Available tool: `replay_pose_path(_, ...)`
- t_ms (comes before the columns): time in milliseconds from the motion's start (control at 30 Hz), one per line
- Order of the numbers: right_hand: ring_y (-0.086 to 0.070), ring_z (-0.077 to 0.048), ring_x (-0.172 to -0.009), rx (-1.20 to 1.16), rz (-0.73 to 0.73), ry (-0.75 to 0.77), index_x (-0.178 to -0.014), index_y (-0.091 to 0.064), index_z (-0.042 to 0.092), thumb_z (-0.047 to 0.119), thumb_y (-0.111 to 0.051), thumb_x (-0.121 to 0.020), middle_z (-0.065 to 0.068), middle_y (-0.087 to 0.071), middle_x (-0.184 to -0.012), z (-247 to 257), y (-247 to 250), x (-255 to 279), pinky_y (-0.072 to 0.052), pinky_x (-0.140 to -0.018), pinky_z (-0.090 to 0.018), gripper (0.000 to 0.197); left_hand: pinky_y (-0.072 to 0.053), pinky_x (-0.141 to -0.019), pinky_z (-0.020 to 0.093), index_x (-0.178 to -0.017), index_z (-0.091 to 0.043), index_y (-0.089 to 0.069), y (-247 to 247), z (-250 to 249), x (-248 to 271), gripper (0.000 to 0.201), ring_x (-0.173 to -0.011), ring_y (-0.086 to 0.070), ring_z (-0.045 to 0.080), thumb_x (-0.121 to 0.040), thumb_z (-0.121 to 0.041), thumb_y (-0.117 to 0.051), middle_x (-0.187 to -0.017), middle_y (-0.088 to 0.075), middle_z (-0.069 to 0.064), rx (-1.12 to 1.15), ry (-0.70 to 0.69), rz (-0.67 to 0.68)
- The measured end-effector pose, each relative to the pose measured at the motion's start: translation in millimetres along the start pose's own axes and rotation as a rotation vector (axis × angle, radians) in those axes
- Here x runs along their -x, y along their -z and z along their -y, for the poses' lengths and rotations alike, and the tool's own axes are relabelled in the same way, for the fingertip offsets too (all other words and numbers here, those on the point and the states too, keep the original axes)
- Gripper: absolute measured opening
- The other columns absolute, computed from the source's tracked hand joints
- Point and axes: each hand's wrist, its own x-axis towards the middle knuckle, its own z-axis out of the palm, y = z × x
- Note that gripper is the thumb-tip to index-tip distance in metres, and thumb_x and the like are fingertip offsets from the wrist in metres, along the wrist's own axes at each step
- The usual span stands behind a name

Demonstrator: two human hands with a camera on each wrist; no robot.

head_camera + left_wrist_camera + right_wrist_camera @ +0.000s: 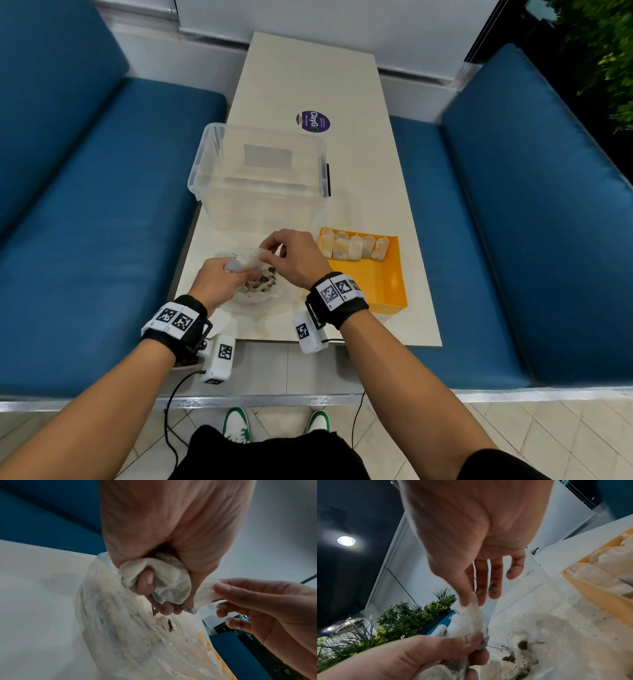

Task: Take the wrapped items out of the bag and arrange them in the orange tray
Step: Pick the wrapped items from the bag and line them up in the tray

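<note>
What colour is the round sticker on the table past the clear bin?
The sticker is purple with white lettering; it shows best in the head view.

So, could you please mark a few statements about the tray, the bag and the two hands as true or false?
1. The orange tray holds a row of wrapped items at its far end. True.
2. The left hand lies flat on the table. False: it grips a white wrapped item.
3. The right hand pinches that item's end. True.
4. The clear bin is full. False: it looks empty.
</note>
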Motion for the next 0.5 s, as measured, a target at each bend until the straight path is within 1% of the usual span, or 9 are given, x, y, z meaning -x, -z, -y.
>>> replay_pose_path(67,-0.053,0.003,-0.066,-0.010,-0.034,0.001,-0.091,-0.076,0.019,0.025,-0.073,-0.090,0.008,-0.071,-0.085,-3.0,5.4,0.7,-0.045,-0.071,-0.024,0.007,-0.040,-0.052,0.027,-0.091,-0.006,-0.077,-3.9,-2.7,1.0,0.032,-0.054,-0.060,0.009,-0.080,-0.034,-0.089,-0.081,-0.078,0.010,-0.011,0.015,-0.001)
replay_pose_path(100,-0.053,0.004,-0.065,-0.021,-0.053,-0.003,-0.091,-0.077,0.018,0.024,-0.073,-0.090,0.008,-0.071,-0.084,-5.5,9.6,1.0,-0.043,-0.071,-0.022,0.007,-0.038,-0.051,0.027,-0.088,-0.006,-0.077,-5.3,-3.8,1.1,0.035,-0.051,-0.056,0.010,-0.081,-0.039,-0.087,-0.080,-0.077,0.010,-0.012,0.025,-0.008)
replay_pose_path(133,-0.053,0.004,-0.065,-0.030,-0.076,-0.006,-0.091,-0.077,0.017,0.023,-0.074,-0.090,0.008,-0.071,-0.083,-9.1,15.4,1.4,-0.042,-0.070,-0.020,0.007,-0.036,-0.050,0.026,-0.085,-0.007,-0.076,-5.5,-4.0,0.2,0.038,-0.052,-0.053,0.013,-0.082,-0.044,-0.085,-0.079,-0.076,0.010,-0.001,0.042,-0.023)
replay_pose_path(200,-0.052,0.004,-0.066,-0.020,-0.123,-0.015,-0.091,-0.078,0.017,0.024,-0.075,-0.089,0.006,-0.070,-0.085,-19.4,31.9,2.8,-0.042,-0.069,-0.019,0.008,-0.034,-0.051,0.027,-0.080,-0.009,-0.071,-6.0,-4.3,-1.8,0.043,-0.062,-0.051,0.021,-0.082,-0.051,-0.082,-0.079,-0.071,0.009,0.054,0.082,-0.058)
replay_pose_path(233,-0.052,0.004,-0.068,-0.005,-0.137,-0.026,-0.091,-0.078,0.018,0.025,-0.076,-0.089,0.004,-0.070,-0.087,-27.2,42.0,4.0,-0.041,-0.069,-0.018,0.008,-0.034,-0.052,0.028,-0.080,-0.011,-0.068,-6.6,-4.5,-2.8,0.043,-0.068,-0.051,0.024,-0.082,-0.052,-0.081,-0.081,-0.068,0.009,0.088,0.099,-0.072)
replay_pose_path(300,-0.052,0.004,-0.069,0.022,-0.143,-0.083,-0.090,-0.079,0.019,0.027,-0.076,-0.088,0.003,-0.072,-0.088,-49.2,63.9,7.4,-0.039,-0.069,-0.018,0.008,-0.034,-0.052,0.028,-0.082,-0.013,-0.065,-9.6,-8.1,-3.0,0.039,-0.072,-0.057,0.024,-0.087,-0.049,-0.079,-0.089,-0.069,0.011,0.130,0.118,-0.094)
replay_pose_path(367,-0.056,0.002,-0.071,0.051,-0.145,-0.165,-0.089,-0.079,0.018,0.027,-0.078,-0.087,0.003,-0.074,-0.085,-77.1,84.8,12.6,-0.041,-0.070,-0.019,0.009,-0.035,-0.054,0.028,-0.082,-0.015,-0.062,-14.6,-11.7,-3.3,0.035,-0.077,-0.064,0.022,-0.090,-0.045,-0.077,-0.094,-0.071,0.009,0.139,0.126,-0.109)
replay_pose_path(433,-0.061,-0.006,-0.077,0.091,-0.146,-0.248,-0.088,-0.078,0.020,0.025,-0.079,-0.086,0.004,-0.073,-0.085,-103.6,102.5,19.2,-0.047,-0.073,-0.024,0.006,-0.037,-0.056,0.029,-0.079,-0.019,-0.058,-19.0,-14.3,-3.2,0.033,-0.080,-0.066,0.023,-0.091,-0.044,-0.076,-0.093,-0.070,0.007,0.149,0.132,-0.128)
replay_pose_path(500,-0.063,-0.012,-0.082,0.141,-0.114,-0.312,-0.087,-0.076,0.019,0.020,-0.080,-0.085,0.004,-0.071,-0.084,-123.7,115.5,24.5,-0.052,-0.077,-0.027,0.004,-0.037,-0.059,0.029,-0.079,-0.019,-0.057,-22.8,-15.1,-3.6,0.033,-0.079,-0.064,0.021,-0.092,-0.043,-0.076,-0.089,-0.068,0.004,0.160,0.137,-0.142)
